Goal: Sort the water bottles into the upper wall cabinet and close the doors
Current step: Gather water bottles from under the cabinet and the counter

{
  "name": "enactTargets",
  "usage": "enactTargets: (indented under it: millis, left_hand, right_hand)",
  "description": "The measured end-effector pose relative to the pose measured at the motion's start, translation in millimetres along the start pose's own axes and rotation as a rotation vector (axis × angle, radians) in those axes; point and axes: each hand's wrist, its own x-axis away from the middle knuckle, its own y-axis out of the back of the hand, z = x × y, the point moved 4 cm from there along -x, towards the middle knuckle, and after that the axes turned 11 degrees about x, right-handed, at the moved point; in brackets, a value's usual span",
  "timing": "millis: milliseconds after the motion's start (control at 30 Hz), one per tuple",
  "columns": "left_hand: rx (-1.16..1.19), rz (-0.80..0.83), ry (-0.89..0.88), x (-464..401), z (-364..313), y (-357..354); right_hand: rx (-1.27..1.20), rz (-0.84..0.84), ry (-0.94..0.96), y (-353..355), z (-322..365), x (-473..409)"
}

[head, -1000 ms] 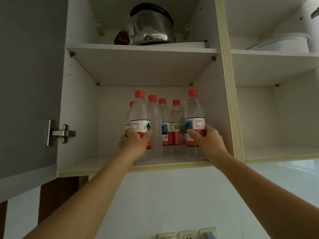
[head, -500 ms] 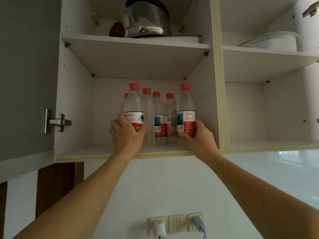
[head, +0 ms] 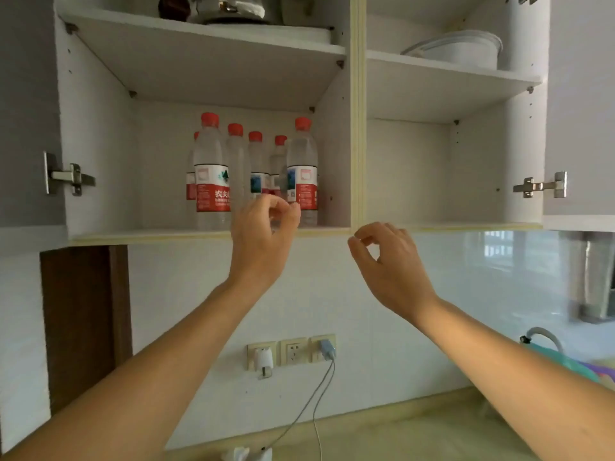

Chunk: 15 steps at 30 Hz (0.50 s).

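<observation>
Up top I see a shiny steel kettle on the left shelf & a white lidded pot on the right one. On the tiled wall below: 3 sockets in a row, a white plug in the left, middle socket bare, a blue-grey charger in the right w/ its cable hanging to the desk. Dark wood panel at left, green tub w/ a grey hose at far right.

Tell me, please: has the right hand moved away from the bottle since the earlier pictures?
Yes. The right hand has let go of the right front bottle and dropped below the cabinet's bottom edge, out to the right.
</observation>
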Motion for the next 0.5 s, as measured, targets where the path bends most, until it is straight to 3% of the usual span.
enactTargets:
  millis: [233,500]
  left_hand:
    - [0.179,0.198,0.281,123,-37,-58]
    - [0.248,0.295,0.637,346,-32,-100]
  right_hand:
    - [0.031,0.114,-0.086,63,-57,106]
    - [-0.022,0.385,-0.2,81,-136,279]
